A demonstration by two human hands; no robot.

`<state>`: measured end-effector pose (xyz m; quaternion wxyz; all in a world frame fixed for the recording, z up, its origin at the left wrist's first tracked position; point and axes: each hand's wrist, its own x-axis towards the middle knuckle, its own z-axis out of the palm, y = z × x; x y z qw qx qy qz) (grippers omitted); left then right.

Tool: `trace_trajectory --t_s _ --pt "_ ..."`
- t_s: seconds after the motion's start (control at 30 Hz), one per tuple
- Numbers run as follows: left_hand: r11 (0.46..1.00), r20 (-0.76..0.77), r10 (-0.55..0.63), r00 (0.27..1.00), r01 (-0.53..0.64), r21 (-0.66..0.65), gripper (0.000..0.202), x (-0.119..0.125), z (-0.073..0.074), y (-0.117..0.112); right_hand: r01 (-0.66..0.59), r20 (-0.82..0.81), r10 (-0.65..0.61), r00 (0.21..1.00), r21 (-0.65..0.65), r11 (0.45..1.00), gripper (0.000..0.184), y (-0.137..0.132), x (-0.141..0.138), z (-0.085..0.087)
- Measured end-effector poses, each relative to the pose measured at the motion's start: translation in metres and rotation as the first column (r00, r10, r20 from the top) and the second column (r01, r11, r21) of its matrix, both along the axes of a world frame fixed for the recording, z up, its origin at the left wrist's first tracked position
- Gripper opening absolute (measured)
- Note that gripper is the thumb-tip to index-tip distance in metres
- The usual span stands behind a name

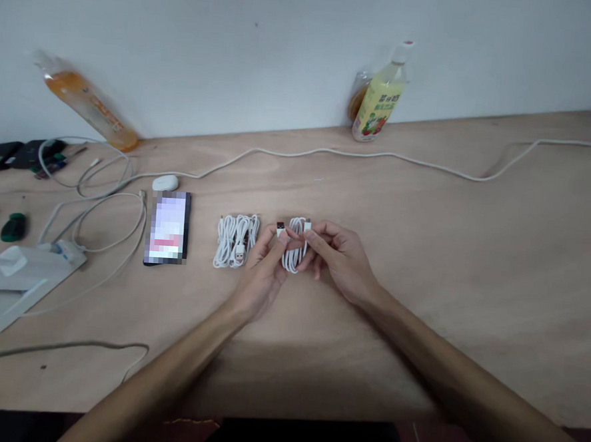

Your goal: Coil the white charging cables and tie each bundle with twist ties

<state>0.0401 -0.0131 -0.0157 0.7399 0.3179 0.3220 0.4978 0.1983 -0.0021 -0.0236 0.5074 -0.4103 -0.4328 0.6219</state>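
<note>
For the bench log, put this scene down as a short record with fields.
Left hand: pinches a white USB plug
Right hand: pinches a white cable end
Between hands: coiled white cable
Left of the hands: bundled white cables; farther left, a phone, screen blurred
Behind phone: small white case
Near wall: orange bottle at left, yellow bottle farther right

Chinese characters (pixel 387 98) on the yellow bottle (pixel 379 106), not surely legible; blurred lettering (pixel 106 112) on the orange bottle (pixel 89 106).
</note>
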Motion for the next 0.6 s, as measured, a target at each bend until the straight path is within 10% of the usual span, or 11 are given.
trace_trajectory --t_s 0.6 --pt "1.0 -0.035 -0.005 0.999 0.004 -0.004 0.02 -0.0031 -0.0064 0.0004 0.009 0.017 -0.009 1.0 0.013 1.0 0.046 -0.005 -0.0011 0.0051"
